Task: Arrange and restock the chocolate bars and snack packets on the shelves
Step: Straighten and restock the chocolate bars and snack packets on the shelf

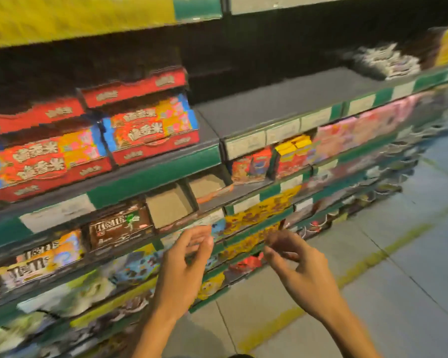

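Both hands empty, fingers loosely curled: left hand (184,264), right hand (295,264), near the shelf edge. Brown M&M's box (119,224) likely light, stiff cardboard; grip by its side walls. Yellow snack packets (259,210) look soft and crinkly, so pinch at the top edge.

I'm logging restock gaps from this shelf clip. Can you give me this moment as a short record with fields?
left hand: raised before the shelves, fingers loosely curled, holding nothing visible
right hand: raised beside it, fingers loosely curled, empty as far as blur allows
upper shelf, left: red display boxes stacked two high
upper shelf, right: bare dark shelf board
next shelf down: brown M&M's box, then two empty cardboard trays
image quality: motion-blurred
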Tool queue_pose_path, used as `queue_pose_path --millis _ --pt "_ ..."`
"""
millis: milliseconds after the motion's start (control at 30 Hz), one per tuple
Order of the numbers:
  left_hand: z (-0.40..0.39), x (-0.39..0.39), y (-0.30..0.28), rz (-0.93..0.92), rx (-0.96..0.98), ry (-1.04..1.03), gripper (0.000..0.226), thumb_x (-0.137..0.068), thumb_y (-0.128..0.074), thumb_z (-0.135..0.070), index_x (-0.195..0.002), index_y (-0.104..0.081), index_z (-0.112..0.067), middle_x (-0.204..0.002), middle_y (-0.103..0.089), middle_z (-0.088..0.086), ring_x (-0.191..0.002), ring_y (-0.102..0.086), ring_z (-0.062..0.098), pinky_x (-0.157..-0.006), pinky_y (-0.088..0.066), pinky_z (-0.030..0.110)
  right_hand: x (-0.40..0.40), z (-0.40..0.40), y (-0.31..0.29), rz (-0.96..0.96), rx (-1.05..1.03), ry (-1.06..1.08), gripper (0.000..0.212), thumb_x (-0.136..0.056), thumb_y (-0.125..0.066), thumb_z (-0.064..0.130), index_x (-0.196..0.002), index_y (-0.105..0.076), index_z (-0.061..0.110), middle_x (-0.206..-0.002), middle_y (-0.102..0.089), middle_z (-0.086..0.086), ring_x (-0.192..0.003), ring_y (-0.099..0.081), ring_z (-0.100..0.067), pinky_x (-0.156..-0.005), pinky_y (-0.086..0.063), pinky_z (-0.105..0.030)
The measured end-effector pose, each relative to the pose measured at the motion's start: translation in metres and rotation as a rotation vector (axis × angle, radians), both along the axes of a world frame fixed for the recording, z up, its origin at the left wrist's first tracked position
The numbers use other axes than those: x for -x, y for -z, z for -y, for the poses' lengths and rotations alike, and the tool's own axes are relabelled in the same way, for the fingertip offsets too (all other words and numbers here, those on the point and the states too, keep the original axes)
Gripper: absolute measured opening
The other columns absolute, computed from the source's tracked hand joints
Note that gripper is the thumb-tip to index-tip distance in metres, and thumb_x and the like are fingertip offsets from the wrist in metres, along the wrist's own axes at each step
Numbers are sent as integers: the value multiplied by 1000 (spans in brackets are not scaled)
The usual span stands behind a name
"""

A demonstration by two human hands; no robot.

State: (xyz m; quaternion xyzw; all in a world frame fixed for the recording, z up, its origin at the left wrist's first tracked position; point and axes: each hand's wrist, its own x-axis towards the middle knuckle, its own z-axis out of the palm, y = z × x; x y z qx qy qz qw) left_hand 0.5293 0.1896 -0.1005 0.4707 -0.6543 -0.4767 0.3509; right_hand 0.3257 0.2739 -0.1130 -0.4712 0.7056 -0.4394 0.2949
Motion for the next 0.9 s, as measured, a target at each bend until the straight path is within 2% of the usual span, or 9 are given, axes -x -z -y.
queue_pose_path --millis 100,200,333,433,633,900 --pt "4 76 3 -3 3 116 24 -89 -57 -40 -108 -68 -30 -104 -68 -25 -103 -62 -4 -87 -46 11 63 -25 1 -16 12 144 10 -90 -70 33 -98 -69 27 -90 -71 15 -90 -68 -5 -84 -55 -30" --pt "4 144 4 -14 -16 238 20 -92 -61 -42 -107 -68 -31 -107 -68 -23 -105 -61 -2 -89 -45 15 117 -48 -4 -44 35 297 18 -89 -67 43 -98 -69 27 -92 -70 20 -91 -67 -3 -85 -55 -28" --pt "7 223 10 -3 -31 376 15 -93 -63 -32 -105 -69 -25 -105 -69 -23 -102 -63 -3 -84 -44 7 175 -66 -3 -38 30 467 7 -90 -68 32 -97 -67 33 -93 -69 25 -92 -67 0 -86 -55 -30" --pt "13 279 17 -10 -26 462 17 -90 -64 -34 -104 -69 -25 -102 -68 -24 -100 -63 -2 -83 -45 8 216 -69 1 -30 11 560 8 -90 -67 35 -98 -67 33 -92 -69 24 -92 -67 -1 -86 -55 -32" --pt "48 399 13 -37 -52 615 14 -92 -60 -29 -104 -67 -27 -101 -67 -25 -99 -61 -3 -79 -43 6 302 -50 3 -4 -32 678 9 -90 -67 32 -100 -67 33 -94 -69 23 -94 -67 -2 -87 -56 -33" --pt "110 537 -24 -28 9 674 17 -91 -60 -39 -106 -66 -34 -104 -67 -20 -102 -61 -1 -83 -44 8 428 -6 -21 31 -42 721 9 -91 -67 29 -100 -67 32 -94 -69 25 -93 -66 2 -83 -54 -20"
